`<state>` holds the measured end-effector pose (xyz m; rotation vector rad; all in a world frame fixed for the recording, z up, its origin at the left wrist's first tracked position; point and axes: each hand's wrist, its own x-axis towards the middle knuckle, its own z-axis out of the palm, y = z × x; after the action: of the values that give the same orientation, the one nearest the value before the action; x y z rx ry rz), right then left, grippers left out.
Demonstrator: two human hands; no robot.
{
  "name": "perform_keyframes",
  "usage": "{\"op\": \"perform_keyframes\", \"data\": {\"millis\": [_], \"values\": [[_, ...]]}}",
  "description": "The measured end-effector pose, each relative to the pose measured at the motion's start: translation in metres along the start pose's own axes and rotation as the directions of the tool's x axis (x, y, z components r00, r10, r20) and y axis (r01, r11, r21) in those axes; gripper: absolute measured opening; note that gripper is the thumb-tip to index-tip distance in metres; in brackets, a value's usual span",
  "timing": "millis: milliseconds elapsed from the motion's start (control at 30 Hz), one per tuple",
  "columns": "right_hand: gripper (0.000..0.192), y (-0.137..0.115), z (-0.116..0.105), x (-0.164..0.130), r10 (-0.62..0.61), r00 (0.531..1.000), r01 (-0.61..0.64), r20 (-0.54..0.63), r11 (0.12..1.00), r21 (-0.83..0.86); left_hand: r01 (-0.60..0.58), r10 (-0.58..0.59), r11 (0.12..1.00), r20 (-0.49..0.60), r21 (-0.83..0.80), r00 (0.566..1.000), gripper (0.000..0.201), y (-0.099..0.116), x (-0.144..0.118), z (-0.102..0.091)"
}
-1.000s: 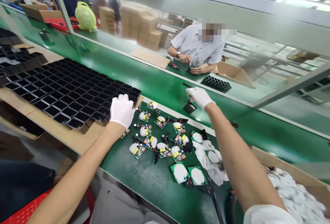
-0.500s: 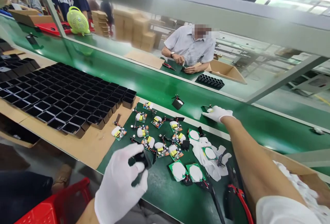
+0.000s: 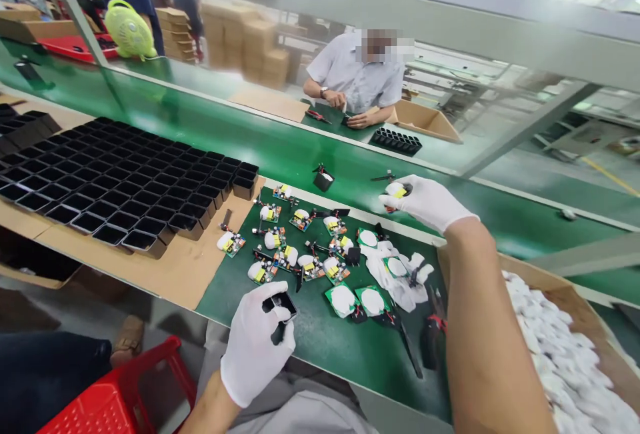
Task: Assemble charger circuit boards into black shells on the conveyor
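My gloved left hand (image 3: 257,347) grips a small black plastic box (image 3: 287,306) near the front edge of the green table, its open top facing up. Over the green belt, my gloved right hand (image 3: 433,199) pinches a circuit board (image 3: 397,191) with a white pad and yellow parts; the fingers hide some of it. Several similar boards (image 3: 309,266) lie between the hands. Closer to me are green boards with round white pads (image 3: 343,301). A spare white glove (image 3: 375,264) lies under one such board. On the belt sits a filled black box (image 3: 324,181) with wires.
Rows of black boxes (image 3: 115,184) stand on cardboard at the left. Pliers (image 3: 434,331) lie by my right forearm, beside a carton of white pieces (image 3: 565,347). Across the belt a co-worker (image 3: 355,81) handles a small dark part. A red stool (image 3: 120,397) is at lower left.
My right hand has lifted the circuit board off the belt and drawn it slightly nearer. My left hand, still on the black box, has shifted right. Another board now lies where that hand was.
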<state>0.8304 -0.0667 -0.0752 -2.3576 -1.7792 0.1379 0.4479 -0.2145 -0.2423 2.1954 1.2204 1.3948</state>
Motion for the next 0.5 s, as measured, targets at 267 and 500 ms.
{"op": "perform_keyframes", "data": {"millis": [267, 500], "values": [[0.047, -0.03, 0.057, -0.132, 0.047, 0.997, -0.043, 0.057, 0.997, -0.068, -0.008, 0.008, 1.0, 0.024, 0.024, 1.0, 0.012, -0.01, -0.008, 0.001], [0.048, -0.013, 0.075, -0.138, 0.174, 0.978, -0.146, -0.111, 0.964, 0.224, -0.007, 0.005, 0.998, 0.031, 0.06, 1.0, 0.012, -0.007, -0.008, 0.0]]}}
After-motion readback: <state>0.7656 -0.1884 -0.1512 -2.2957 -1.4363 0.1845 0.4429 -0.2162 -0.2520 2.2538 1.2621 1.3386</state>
